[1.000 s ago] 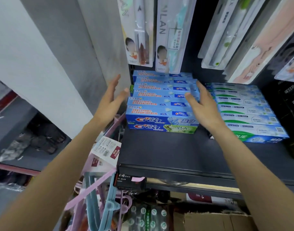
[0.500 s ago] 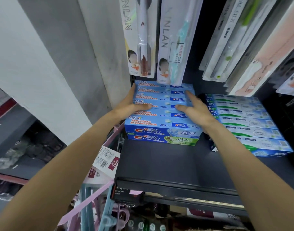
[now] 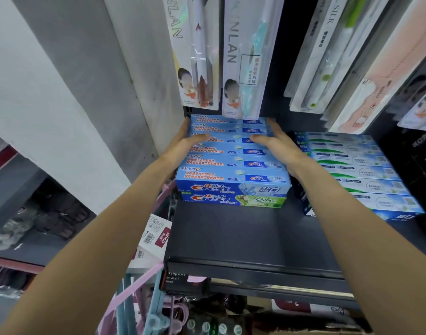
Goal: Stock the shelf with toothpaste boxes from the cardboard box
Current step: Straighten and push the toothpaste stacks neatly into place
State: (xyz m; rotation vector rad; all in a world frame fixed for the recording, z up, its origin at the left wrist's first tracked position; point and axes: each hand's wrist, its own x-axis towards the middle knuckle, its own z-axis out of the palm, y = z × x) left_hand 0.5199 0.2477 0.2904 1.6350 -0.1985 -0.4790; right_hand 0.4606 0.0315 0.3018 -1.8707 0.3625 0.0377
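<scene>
A stack of blue Crest toothpaste boxes (image 3: 233, 163) lies on the black shelf (image 3: 250, 238), two layers high at its front. My left hand (image 3: 183, 143) lies flat against the stack's left side, thumb laid across the top. My right hand (image 3: 277, 146) rests on the stack's right part, fingers straight along its right edge and thumb pointing left. Both hands reach to the rear boxes. The cardboard box is not clearly in view.
A second stack of blue and green toothpaste boxes (image 3: 352, 170) lies to the right. Toothbrush packs (image 3: 243, 56) hang just above the stacks. A grey wall (image 3: 139, 68) borders the shelf's left. Pink and blue hangers (image 3: 144, 298) with tags hang below left.
Both hands came down from the air onto the Crest stack and slid further back along its top and sides. The view moved closer to the shelf.
</scene>
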